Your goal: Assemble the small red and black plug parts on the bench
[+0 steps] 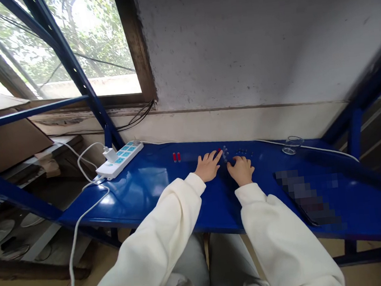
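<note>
My left hand (208,167) lies over the blue tabletop (148,194) with its fingers spread. Its index fingertip is close to a small red piece (219,149); whether they touch, I cannot tell. Just right of that fingertip is a loose cluster of small clear pieces (225,153). My right hand (242,170) is beside this cluster, fingers bent but apart and thumb out to the left, with no held thing visible. Beyond its fingers lie several tiny dark or see-through bits (241,151). Two red tube-like pieces (176,157) with paler lower ends stand or lie side by side to the left.
A white power strip (121,161) with a plugged-in adapter sits at the table's left end, its cable hanging over the front. At the right are a clear glass (290,147), lying or tilted, and a blurred dark flat object (303,197). A white cable (329,150) runs along the back.
</note>
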A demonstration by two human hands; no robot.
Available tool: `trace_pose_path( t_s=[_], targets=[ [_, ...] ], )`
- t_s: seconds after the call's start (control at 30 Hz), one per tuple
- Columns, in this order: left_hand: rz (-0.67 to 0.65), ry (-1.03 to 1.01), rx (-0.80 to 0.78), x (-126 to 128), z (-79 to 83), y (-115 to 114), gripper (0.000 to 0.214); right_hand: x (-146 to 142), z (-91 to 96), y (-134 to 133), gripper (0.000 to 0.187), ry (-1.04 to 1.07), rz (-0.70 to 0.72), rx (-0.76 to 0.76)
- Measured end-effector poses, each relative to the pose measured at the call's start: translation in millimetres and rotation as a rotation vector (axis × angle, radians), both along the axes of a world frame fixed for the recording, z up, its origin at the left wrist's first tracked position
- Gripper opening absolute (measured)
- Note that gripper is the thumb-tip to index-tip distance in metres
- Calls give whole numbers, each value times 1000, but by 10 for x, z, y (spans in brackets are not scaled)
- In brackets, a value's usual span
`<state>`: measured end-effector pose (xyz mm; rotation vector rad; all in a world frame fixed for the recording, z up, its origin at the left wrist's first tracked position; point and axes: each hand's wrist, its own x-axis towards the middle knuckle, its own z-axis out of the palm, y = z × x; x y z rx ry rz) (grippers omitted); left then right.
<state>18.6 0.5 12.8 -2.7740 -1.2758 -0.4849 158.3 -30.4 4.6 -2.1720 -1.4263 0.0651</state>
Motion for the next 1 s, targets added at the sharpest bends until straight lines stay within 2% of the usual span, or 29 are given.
trace_pose_path(
  t_s=[0.2,0.43,0.5,0.6,0.73,0.87,1.0],
  targets=[
    [34,-54,106,53,13,93,32,-20,-18,28,37,-40,24,-42],
    [90,-167,107,18,47,130,13,-17,-78,83,35,-85,34,-54],
    [112,-271,89,-48,74,114,11,-16,-102,114,33,-93,36,-47],
    [149,-535,72,-159,85,68,11,-17,-130,160,31,-93,39,-34],
    [183,-873,73,-253,-14,-22,10,-14,-151,201,30,-87,50,-5],
    [204,-980,-10,-276,-118,-86,9,-3,-168,229,28,-90,53,10],
    [215,-1012,-59,-280,-136,-88,10,6,-172,261,28,-86,61,2]
  ],
)
